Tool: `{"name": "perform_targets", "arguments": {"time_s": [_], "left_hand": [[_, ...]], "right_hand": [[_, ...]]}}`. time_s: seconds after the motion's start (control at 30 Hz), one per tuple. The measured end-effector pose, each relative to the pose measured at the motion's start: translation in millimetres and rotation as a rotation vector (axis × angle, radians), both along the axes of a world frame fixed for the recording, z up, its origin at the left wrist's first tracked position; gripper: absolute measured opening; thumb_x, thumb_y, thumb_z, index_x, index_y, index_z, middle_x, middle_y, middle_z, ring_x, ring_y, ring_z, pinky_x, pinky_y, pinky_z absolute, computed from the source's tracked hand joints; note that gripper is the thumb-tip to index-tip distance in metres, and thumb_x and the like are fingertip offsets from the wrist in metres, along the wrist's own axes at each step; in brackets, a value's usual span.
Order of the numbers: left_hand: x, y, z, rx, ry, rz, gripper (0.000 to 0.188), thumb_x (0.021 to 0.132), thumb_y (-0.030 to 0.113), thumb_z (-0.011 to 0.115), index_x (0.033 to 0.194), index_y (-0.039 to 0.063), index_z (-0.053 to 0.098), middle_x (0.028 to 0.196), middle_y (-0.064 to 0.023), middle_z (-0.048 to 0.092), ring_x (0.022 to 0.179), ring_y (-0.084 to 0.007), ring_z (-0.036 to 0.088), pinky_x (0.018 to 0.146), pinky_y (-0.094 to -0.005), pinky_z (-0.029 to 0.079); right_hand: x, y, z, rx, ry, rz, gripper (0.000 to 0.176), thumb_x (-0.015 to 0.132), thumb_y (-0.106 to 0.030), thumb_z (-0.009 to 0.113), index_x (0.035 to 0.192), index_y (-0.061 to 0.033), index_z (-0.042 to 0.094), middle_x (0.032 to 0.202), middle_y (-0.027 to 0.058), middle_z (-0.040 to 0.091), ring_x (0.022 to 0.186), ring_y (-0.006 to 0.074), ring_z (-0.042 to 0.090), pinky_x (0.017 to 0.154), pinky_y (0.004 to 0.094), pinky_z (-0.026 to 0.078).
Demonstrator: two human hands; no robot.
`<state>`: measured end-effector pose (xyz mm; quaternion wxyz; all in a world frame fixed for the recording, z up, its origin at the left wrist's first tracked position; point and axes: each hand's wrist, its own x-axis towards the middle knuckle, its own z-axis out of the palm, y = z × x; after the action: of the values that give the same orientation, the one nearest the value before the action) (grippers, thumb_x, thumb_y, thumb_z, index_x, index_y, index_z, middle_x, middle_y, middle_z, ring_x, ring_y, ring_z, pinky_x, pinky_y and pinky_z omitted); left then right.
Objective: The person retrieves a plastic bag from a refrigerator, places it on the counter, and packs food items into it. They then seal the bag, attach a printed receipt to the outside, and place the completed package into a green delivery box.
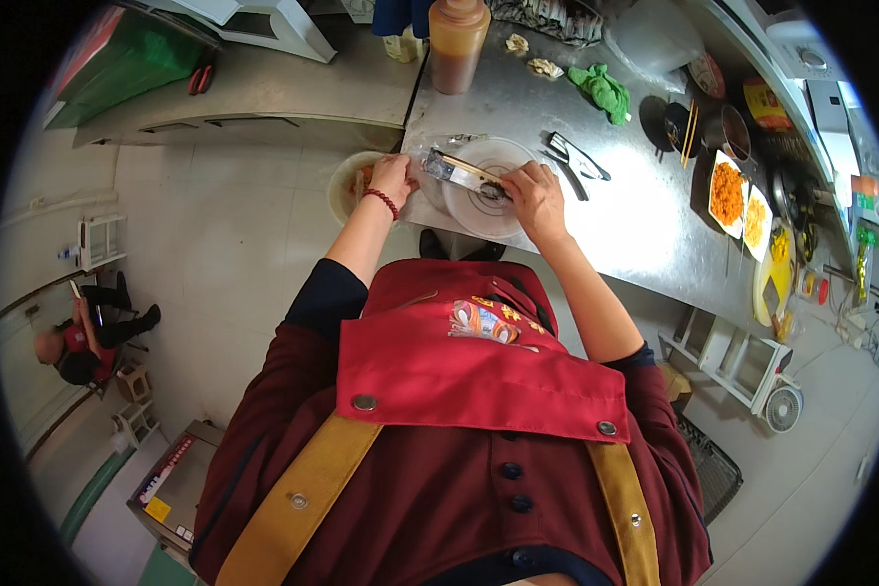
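My right hand [536, 196] grips the near end of a narrow wrapped cutlery packet [463, 173], which looks to hold wooden chopsticks. The packet lies slantwise above a round lidded clear plastic container [494, 216] at the steel table's front edge. Thin clear plastic film [426, 192] shows at the container's left side. Close to that film is my left hand [393, 178], fingers curled, a red bead bracelet on its wrist; whether it pinches the film is unclear. Partly below this hand stands a pale round bin [343, 192] with orange scraps inside. Right of the container lies a stapler [580, 162].
A sauce squeeze bottle [458, 55] and a green cloth [602, 91] sit farther back on the steel table [652, 212]. Food plates [728, 192] line its right side, near a pot [727, 132]. A person [84, 340] sits at far left.
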<state>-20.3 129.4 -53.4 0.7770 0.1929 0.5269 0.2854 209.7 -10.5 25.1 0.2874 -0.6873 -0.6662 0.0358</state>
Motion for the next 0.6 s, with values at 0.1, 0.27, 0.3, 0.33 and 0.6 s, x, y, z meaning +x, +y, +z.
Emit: {"name": "perform_targets", "arguments": {"time_s": [0.1, 0.27, 0.3, 0.33, 0.6], "left_hand": [[-5, 1, -19, -0.012, -0.163, 0.099, 0.006, 0.087, 0.01, 0.057, 0.092, 0.008, 0.057, 0.082, -0.003, 0.057, 0.074, -0.0169, 0.055, 0.067, -0.0356, 0.05], [-3, 10, -15, 0.283, -0.027, -0.165, 0.021, 0.084, 0.014, 0.064, 0.103, 0.007, 0.059, 0.078, -0.0012, 0.058, 0.076, -0.0162, 0.057, 0.066, -0.0369, 0.048], [8, 4, 8, 0.416, 0.205, -0.193, 0.022, 0.083, 0.016, 0.065, 0.103, 0.008, 0.06, 0.077, -0.0002, 0.059, 0.076, -0.0161, 0.057, 0.067, -0.0372, 0.048], [8, 3, 8, 0.567, 0.494, -0.25, 0.025, 0.083, 0.024, 0.068, 0.101, 0.007, 0.064, 0.08, -0.0044, 0.065, 0.079, -0.0218, 0.063, 0.072, -0.0371, 0.05], [4, 7, 50, 0.913, 0.935, -0.18, 0.025, 0.087, 0.026, 0.061, 0.102, 0.006, 0.061, 0.089, -0.0197, 0.068, 0.086, -0.0384, 0.066, 0.075, -0.0445, 0.051]], "right_hand": [[1, 6, -14, -0.039, 0.033, 0.006, 0.011, 0.075, -0.014, 0.071, 0.085, -0.0123, 0.069, 0.082, 0.0051, 0.06, 0.082, 0.028, 0.056, 0.074, 0.04, 0.045], [12, 8, -12, -0.066, 0.028, 0.068, 0.011, 0.074, -0.012, 0.071, 0.085, -0.0126, 0.067, 0.083, 0.0039, 0.06, 0.082, 0.0276, 0.057, 0.074, 0.0395, 0.045], [14, 8, -12, -0.062, 0.027, 0.08, 0.011, 0.074, -0.012, 0.071, 0.085, -0.0126, 0.068, 0.083, 0.0039, 0.06, 0.082, 0.0273, 0.057, 0.073, 0.0393, 0.045], [14, 9, -11, -0.058, 0.026, 0.104, 0.012, 0.074, -0.012, 0.071, 0.085, -0.0126, 0.068, 0.083, 0.0039, 0.06, 0.082, 0.0271, 0.057, 0.073, 0.0391, 0.045], [11, 16, 14, 0.009, -0.021, 0.193, 0.022, 0.077, -0.017, 0.072, 0.098, -0.0124, 0.066, 0.087, 0.006, 0.059, 0.085, 0.0271, 0.057, 0.073, 0.0381, 0.044]]}}
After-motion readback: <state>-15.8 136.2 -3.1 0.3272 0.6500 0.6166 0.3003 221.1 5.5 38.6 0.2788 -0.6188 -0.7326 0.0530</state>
